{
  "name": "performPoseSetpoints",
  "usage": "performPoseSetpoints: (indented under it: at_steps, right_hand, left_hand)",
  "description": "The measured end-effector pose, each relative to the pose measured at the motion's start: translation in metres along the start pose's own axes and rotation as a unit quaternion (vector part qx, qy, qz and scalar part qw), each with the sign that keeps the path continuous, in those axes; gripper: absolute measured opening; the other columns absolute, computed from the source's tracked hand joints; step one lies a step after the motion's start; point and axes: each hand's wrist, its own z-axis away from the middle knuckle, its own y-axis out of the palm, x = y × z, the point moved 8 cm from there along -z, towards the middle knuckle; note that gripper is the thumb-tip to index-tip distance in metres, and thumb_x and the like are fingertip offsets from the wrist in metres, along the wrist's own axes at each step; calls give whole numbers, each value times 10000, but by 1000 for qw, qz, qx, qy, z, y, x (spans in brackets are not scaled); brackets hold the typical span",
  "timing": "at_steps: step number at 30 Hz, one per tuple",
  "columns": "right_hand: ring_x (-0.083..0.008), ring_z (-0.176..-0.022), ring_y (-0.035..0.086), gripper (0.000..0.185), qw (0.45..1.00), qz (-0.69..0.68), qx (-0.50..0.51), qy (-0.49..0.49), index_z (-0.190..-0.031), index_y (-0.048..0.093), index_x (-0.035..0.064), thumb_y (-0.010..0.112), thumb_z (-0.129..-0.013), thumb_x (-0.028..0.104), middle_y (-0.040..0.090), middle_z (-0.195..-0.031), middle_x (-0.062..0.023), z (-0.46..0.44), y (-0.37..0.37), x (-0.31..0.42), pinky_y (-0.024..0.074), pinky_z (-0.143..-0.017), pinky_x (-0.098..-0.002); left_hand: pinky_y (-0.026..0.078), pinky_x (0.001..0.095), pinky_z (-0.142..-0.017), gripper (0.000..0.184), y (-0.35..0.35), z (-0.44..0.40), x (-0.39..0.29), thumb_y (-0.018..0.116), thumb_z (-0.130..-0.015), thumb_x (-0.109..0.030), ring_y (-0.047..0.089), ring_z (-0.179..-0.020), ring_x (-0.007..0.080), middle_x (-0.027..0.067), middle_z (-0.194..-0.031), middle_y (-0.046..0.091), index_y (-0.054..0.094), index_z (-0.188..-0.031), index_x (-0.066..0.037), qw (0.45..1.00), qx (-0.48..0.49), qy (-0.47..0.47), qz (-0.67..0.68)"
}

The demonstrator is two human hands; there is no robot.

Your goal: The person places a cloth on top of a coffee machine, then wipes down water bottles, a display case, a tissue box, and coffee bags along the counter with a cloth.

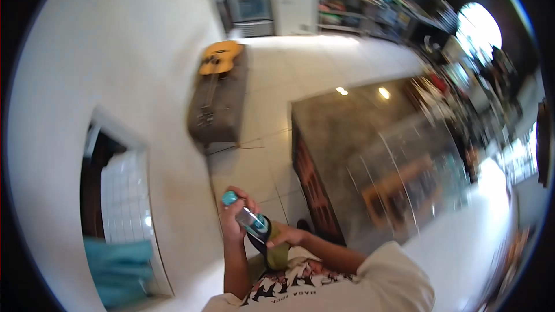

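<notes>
A clear bottle with a teal cap and a teal patch near its lower end is held in front of my body, tilted. My left hand wraps round its upper part, just under the cap. At the lower end my right hand is closed against the bottle, its fingertips partly hidden. Something dark shows beside that lower end; blur keeps me from making it out. Olive trousers show behind my hands.
Left stands a dark bench with a guitar on it. A doorway with teal cloth opens nearer. At right is a large glass-topped table or case. A fridge and cluttered shelves line the back.
</notes>
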Motion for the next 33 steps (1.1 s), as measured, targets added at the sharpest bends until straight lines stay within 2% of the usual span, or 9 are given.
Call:
performPoseSetpoints:
  at_steps: [2, 8, 13, 17, 22, 24, 28, 30, 33]
  right_hand:
    - [-221, -962, 631, 591, 937, 292, -192, 5, -1234, 543, 33, 784, -730, 224, 664, -1009, -78, 25, -5, 21, 484, -870, -350]
    - [-230, -777, 651, 552, 793, 438, -397, -150, -1111, 575, 59, 826, -660, 255, 672, -878, -129, 83, -32, -8, 503, -749, -374]
    - [-96, -794, 549, 405, 982, 104, -126, -99, -1026, 576, 20, 806, -739, 191, 614, -869, 3, 114, -13, -61, 465, -714, -280]
    - [-115, -773, 568, 362, 975, 68, -115, -178, -1004, 604, 24, 788, -733, 180, 626, -860, -1, 151, 15, -60, 461, -683, -279]
    - [-165, -836, 614, 557, 824, 250, -427, -276, -1091, 576, 21, 833, -669, 279, 655, -922, -47, 278, 2, -61, 494, -779, -338]
    - [-228, -879, 656, 637, 669, 398, -610, -149, -1170, 560, 45, 835, -639, 265, 674, -960, -103, 353, 18, -68, 500, -798, -365]
    - [-279, -922, 681, 625, 609, 290, -664, -323, -1223, 552, 86, 800, -663, 213, 686, -988, -133, 460, 53, -130, 508, -827, -385]
    - [-227, -932, 673, 624, 602, 297, -684, -286, -1228, 550, 48, 798, -671, 186, 691, -1005, -112, 507, 73, -154, 508, -841, -364]
    - [-150, -887, 630, 537, 738, 178, -622, -192, -1150, 575, 3, 807, -687, 146, 667, -1009, -71, 557, 80, -209, 512, -819, -342]
  left_hand:
    - [468, 302, -553, 123, -18, 9, -10, 569, -867, -134, 573, -620, 190, 66, -738, 567, 536, -951, -50, 954, -201, 110, -192]
    - [464, 281, -541, 74, 22, 31, 37, 566, -875, -107, 569, -618, 169, 61, -732, 573, 540, -914, -51, 904, -277, 97, -312]
    - [495, 387, -677, 188, 52, 39, 102, 585, -836, -197, 551, -651, 225, 73, -756, 504, 492, -942, -73, 986, 70, -147, -22]
    - [515, 364, -667, 180, 109, 63, 128, 581, -848, -186, 589, -666, 226, 81, -764, 545, 507, -951, -58, 961, 205, -186, 8]
    - [505, 292, -651, 116, 157, 124, 190, 579, -873, -138, 617, -676, 186, 78, -744, 598, 540, -930, -43, 971, 52, -85, -216]
    - [501, 289, -672, 93, 183, 169, 227, 572, -888, -131, 623, -697, 174, 68, -759, 609, 546, -914, -46, 952, 92, -23, -292]
    - [486, 270, -716, 73, 245, 278, 293, 600, -872, -72, 604, -738, 118, 46, -788, 623, 561, -903, -19, 888, 246, 14, -389]
    - [492, 287, -728, 64, 265, 310, 325, 588, -859, -73, 613, -758, 139, 57, -792, 617, 554, -893, -31, 896, 287, -65, -333]
    - [498, 306, -742, 56, 301, 360, 368, 569, -837, -64, 622, -780, 164, 71, -803, 607, 548, -884, -42, 889, 337, -238, -201]
